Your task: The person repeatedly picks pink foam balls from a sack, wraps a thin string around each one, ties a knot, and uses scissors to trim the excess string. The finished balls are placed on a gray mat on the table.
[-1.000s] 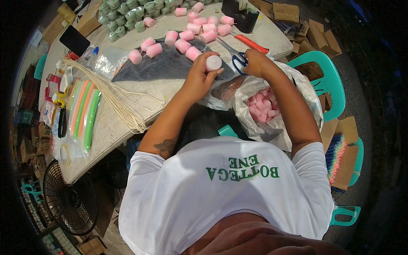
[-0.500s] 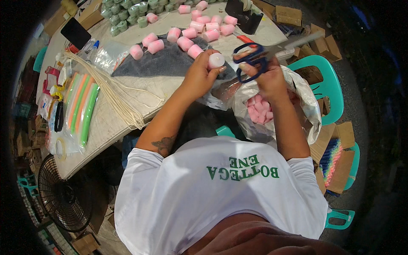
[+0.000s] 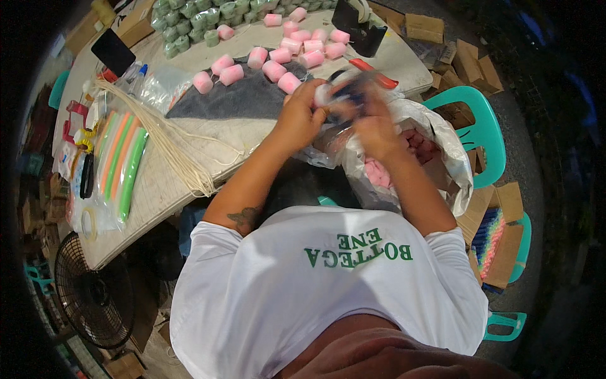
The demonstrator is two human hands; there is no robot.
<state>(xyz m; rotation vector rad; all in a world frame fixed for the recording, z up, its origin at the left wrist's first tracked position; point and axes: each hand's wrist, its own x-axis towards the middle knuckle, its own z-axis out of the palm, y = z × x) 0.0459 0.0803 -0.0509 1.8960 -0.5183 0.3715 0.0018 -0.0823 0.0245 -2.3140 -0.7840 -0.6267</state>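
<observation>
My left hand (image 3: 299, 120) grips a small pink-and-white candle (image 3: 322, 95) by its sides, with a pale end turned toward my right hand. Blurred by motion, my right hand (image 3: 377, 131) is closed around dark-blue-handled scissors (image 3: 351, 93), held right against the candle. Whether the blades touch it cannot be made out. More pink candles (image 3: 274, 71) lie scattered on and behind a grey cloth (image 3: 221, 101) just beyond my left hand. Below my right forearm stands a white plastic sack (image 3: 464, 183) with pink pieces (image 3: 377, 174) inside.
Long cream wick strands (image 3: 170, 148) and bagged orange and green sticks (image 3: 129, 167) lie on the table's left. Wrapped green candles (image 3: 202, 22) are stacked at the back, near a black tape dispenser (image 3: 353, 28). A teal chair (image 3: 492, 132) stands right; a black fan (image 3: 95, 290) lower left.
My right hand has swung left and inward, bringing the scissors from the sack's far side to the candle. My left hand stays nearly in place, still gripping the candle.
</observation>
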